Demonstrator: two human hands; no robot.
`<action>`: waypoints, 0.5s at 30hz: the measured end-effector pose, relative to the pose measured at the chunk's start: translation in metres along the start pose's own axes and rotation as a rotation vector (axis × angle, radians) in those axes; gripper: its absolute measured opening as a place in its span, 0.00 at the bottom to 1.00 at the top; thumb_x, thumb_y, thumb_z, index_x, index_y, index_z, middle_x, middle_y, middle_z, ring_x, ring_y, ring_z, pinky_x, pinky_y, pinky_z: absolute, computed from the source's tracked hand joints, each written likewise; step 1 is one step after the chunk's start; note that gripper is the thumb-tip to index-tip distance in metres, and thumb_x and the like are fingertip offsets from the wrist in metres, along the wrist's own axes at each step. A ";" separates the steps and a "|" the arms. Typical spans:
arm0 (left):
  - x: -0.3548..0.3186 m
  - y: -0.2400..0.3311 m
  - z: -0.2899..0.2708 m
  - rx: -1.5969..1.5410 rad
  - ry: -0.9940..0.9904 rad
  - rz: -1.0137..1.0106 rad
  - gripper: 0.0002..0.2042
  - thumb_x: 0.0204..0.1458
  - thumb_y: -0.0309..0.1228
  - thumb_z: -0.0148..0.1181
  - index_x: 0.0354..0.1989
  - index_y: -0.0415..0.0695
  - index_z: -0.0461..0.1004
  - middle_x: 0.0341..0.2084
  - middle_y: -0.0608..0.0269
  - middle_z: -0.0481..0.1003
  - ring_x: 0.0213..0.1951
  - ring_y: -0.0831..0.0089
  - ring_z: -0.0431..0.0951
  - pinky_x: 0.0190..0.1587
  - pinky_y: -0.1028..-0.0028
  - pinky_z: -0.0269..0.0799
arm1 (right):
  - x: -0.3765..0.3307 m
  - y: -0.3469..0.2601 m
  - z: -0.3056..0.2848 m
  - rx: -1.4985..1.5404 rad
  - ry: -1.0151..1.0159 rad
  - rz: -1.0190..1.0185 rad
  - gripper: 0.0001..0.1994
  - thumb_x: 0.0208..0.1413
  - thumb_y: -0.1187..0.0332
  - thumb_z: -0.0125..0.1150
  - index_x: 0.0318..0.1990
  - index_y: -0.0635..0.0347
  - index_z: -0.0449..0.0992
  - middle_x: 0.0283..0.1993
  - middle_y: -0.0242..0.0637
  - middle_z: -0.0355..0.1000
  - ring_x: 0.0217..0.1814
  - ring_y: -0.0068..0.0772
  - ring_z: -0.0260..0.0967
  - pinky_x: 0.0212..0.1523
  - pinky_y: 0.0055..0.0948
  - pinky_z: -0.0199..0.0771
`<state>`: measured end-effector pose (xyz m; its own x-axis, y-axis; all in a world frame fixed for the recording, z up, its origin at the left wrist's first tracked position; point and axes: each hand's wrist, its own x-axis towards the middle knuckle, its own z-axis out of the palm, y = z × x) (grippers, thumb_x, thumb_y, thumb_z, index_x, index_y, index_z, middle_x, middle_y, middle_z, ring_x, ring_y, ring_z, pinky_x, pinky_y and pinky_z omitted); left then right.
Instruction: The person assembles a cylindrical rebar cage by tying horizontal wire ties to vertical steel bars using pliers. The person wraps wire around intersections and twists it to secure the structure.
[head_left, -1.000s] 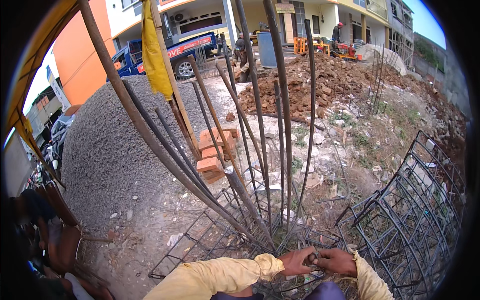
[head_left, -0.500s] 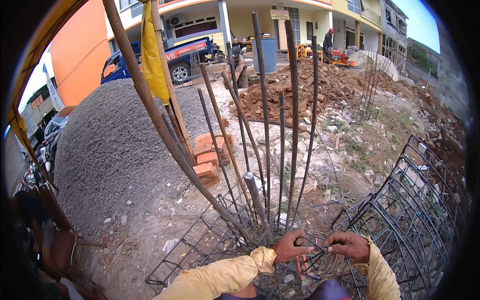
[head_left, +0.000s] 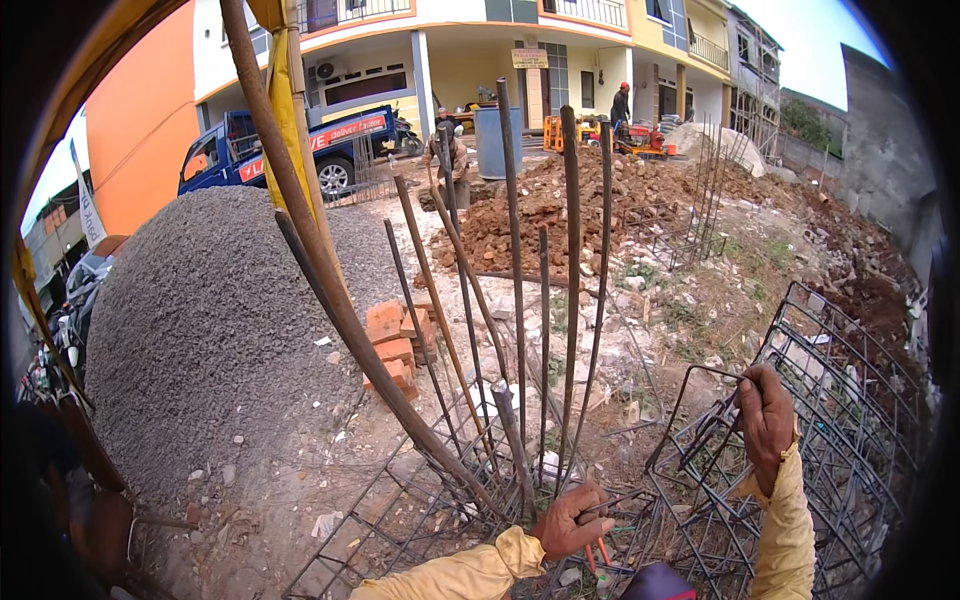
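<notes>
My right hand [head_left: 768, 425] is raised at the right, its fingers closed round the corner of a bent rebar stirrup [head_left: 712, 371]. Below and behind that stirrup lies a dark rebar cage [head_left: 840, 400]. Low in the middle, my left hand [head_left: 573, 520] has its fingers pinched together; whatever is in them is too small to make out. Just beside it is a tool with red-orange handles [head_left: 598, 553], partly hidden among thin bars. A flat lattice of tied rebar [head_left: 365, 535] spreads to the left of my left hand.
Upright steel bars [head_left: 515, 250] and a thick leaning pole [head_left: 335, 300] rise in front of me. A grey gravel heap [head_left: 210, 330] and stacked bricks [head_left: 393, 345] stand left. Farther off are a soil mound [head_left: 540, 220], a blue drum [head_left: 498, 142], a blue truck [head_left: 330, 150] and people.
My right hand has parted from the left, moved up and right, and taken hold of the stirrup, which now stands raised. My left hand stays low, still pinched. The view has shifted slightly.
</notes>
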<state>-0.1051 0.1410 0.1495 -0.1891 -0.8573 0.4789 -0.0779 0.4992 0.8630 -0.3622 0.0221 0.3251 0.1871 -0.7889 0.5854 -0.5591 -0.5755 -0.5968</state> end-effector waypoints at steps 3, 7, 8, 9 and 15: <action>-0.003 0.013 0.006 0.046 -0.001 -0.110 0.14 0.55 0.33 0.62 0.25 0.40 0.66 0.30 0.61 0.65 0.32 0.69 0.65 0.38 0.69 0.62 | 0.048 -0.045 -0.025 0.519 0.144 0.074 0.08 0.68 0.66 0.47 0.40 0.60 0.69 0.25 0.25 0.65 0.17 0.11 0.56 0.16 0.14 0.63; -0.006 -0.010 0.018 0.067 -0.076 -0.116 0.15 0.57 0.36 0.62 0.25 0.39 0.69 0.24 0.63 0.63 0.30 0.69 0.64 0.36 0.67 0.61 | 0.120 -0.109 -0.053 0.982 0.018 0.030 0.07 0.66 0.67 0.52 0.42 0.61 0.70 0.27 0.23 0.67 0.16 0.07 0.59 0.14 0.10 0.66; -0.002 -0.006 0.023 0.050 -0.111 -0.113 0.17 0.58 0.39 0.61 0.24 0.40 0.69 0.23 0.63 0.62 0.30 0.68 0.64 0.35 0.66 0.62 | 0.135 -0.126 -0.057 1.105 -0.049 0.038 0.08 0.65 0.67 0.52 0.44 0.62 0.70 0.28 0.23 0.67 0.17 0.07 0.59 0.15 0.11 0.67; -0.002 -0.010 0.026 0.083 -0.128 -0.121 0.17 0.58 0.40 0.61 0.24 0.40 0.69 0.23 0.63 0.62 0.29 0.67 0.65 0.35 0.66 0.62 | 0.147 -0.143 -0.055 1.105 -0.100 0.015 0.08 0.65 0.67 0.52 0.45 0.62 0.70 0.29 0.24 0.68 0.18 0.07 0.60 0.16 0.13 0.68; -0.002 -0.024 0.042 0.198 -0.220 -0.068 0.21 0.57 0.45 0.62 0.22 0.40 0.70 0.22 0.60 0.63 0.25 0.63 0.67 0.31 0.63 0.62 | 0.192 -0.221 -0.017 0.938 -0.138 -0.164 0.09 0.63 0.67 0.55 0.42 0.65 0.72 0.28 0.25 0.68 0.20 0.12 0.63 0.23 0.21 0.76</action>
<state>-0.1442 0.1360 0.1212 -0.3827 -0.8527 0.3556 -0.2832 0.4746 0.8334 -0.2168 0.0015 0.5786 0.3327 -0.6671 0.6666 0.3450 -0.5717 -0.7444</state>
